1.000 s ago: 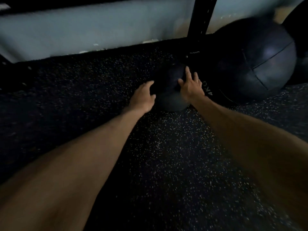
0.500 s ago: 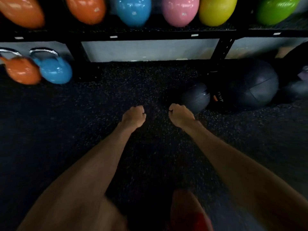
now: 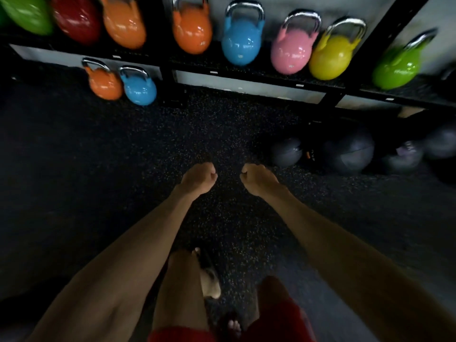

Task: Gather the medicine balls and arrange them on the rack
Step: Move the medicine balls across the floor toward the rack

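This is a gym's free-weight corner. A long black metal rack (image 3: 332, 98) runs along the pale wall, its shelf lined with glossy steel-handled kettlebells: orange (image 3: 192, 33), blue (image 3: 240, 43), pink (image 3: 291, 53), yellow (image 3: 330, 58) and green (image 3: 394, 67). Under the rack's right end, dark grey rubber medicine balls (image 3: 350, 151) sit on the black speckled rubber flooring (image 3: 222, 134).

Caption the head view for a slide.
Left hand and right hand curled, empty; medicine balls lie on the floor below the rack of kettlebells.
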The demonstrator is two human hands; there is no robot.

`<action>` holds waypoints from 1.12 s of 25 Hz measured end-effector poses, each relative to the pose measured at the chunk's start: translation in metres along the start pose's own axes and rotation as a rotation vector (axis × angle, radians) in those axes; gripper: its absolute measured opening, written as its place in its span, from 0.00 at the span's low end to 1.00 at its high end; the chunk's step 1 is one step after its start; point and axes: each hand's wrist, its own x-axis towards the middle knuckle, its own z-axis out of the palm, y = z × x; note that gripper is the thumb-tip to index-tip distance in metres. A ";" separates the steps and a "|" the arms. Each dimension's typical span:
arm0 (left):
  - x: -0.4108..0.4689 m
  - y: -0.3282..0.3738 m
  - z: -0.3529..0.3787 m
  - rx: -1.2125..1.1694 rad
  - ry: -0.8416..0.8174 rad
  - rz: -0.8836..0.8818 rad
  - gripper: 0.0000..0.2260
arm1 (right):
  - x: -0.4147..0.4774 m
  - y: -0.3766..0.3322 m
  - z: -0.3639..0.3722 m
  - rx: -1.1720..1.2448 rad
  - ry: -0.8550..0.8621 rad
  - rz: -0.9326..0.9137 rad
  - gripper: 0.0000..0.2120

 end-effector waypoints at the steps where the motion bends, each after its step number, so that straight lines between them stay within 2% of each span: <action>1: -0.030 0.009 -0.011 -0.001 -0.013 0.001 0.12 | -0.028 -0.008 -0.013 -0.014 -0.016 -0.005 0.16; 7: -0.214 0.029 -0.018 -0.081 0.003 -0.088 0.13 | -0.190 -0.035 -0.040 -0.089 -0.079 -0.124 0.16; 14: -0.452 -0.002 0.058 -0.215 0.054 -0.308 0.13 | -0.381 -0.055 0.002 -0.245 -0.230 -0.301 0.16; 17: -0.545 -0.030 0.097 -0.265 0.069 -0.377 0.12 | -0.447 -0.073 0.044 -0.280 -0.292 -0.400 0.17; 21: -0.662 -0.068 0.148 -0.367 0.143 -0.594 0.14 | -0.525 -0.104 0.125 -0.343 -0.343 -0.571 0.16; 28: -0.868 -0.153 0.245 -0.469 0.167 -0.742 0.14 | -0.685 -0.164 0.276 -0.416 -0.471 -0.761 0.14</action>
